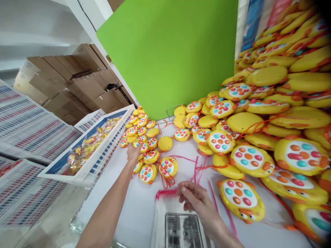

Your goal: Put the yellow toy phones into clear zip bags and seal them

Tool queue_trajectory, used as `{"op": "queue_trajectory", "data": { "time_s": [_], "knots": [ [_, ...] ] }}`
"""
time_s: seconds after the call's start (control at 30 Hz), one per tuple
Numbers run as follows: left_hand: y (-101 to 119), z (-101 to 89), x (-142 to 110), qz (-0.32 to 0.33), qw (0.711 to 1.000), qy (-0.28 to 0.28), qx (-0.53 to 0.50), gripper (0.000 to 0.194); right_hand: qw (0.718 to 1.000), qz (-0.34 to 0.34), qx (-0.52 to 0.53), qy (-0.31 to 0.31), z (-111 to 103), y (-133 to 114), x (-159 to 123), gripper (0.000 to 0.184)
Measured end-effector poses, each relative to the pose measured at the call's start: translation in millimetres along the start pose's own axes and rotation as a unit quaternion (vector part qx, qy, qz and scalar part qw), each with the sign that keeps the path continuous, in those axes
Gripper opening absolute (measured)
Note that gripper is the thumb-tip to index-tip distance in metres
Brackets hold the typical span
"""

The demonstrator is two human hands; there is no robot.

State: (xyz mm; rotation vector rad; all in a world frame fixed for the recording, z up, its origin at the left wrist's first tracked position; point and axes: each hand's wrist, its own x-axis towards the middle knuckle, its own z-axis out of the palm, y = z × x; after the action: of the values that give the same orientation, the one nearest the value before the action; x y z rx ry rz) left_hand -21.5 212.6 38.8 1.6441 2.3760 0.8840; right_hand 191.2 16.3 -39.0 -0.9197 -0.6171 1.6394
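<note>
My left hand reaches into a small group of yellow duck-shaped toys on the table's far left side. Its fingers are partly hidden and blurred, so I cannot tell whether they grip the toy beside them. My right hand is closed, thumb against curled fingers, at the top corner of a clear plastic bag. A pink strip edges this bag, and a black printed label shows on it. Between my hands lies a duck toy with coloured round buttons and an orange cord.
A large heap of the same toys fills the right side. A green board stands at the back. Left of the table, a white crate holds bagged toys. Stacked crates and cardboard boxes stand beyond.
</note>
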Motion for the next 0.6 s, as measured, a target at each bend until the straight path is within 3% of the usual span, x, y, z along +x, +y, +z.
{"op": "queue_trajectory", "data": {
  "time_s": [0.1,0.2,0.37,0.5,0.6],
  "knots": [
    [8.0,3.3,2.1,0.025,0.999,0.002,0.030,0.038,1.000,-0.002,0.002,-0.004,0.6,2.9,1.3,0.038],
    [29.1,14.3,-4.8,0.107,0.993,-0.014,0.042,0.040,1.000,-0.001,0.006,-0.006,2.1,2.8,0.7,0.039],
    [84.1,63.3,-31.0,0.232,0.963,-0.137,0.015,0.028,1.000,0.011,0.013,-0.016,2.9,-4.9,-3.4,0.038],
    [125.8,102.7,-34.3,0.222,0.955,-0.196,0.008,0.030,1.000,0.013,0.026,-0.011,2.1,-9.4,-2.8,0.038],
    [145.5,121.0,-23.5,0.183,0.954,-0.237,0.013,0.032,0.999,0.012,0.035,-0.006,1.7,-9.6,-0.9,0.041]
  ]
}}
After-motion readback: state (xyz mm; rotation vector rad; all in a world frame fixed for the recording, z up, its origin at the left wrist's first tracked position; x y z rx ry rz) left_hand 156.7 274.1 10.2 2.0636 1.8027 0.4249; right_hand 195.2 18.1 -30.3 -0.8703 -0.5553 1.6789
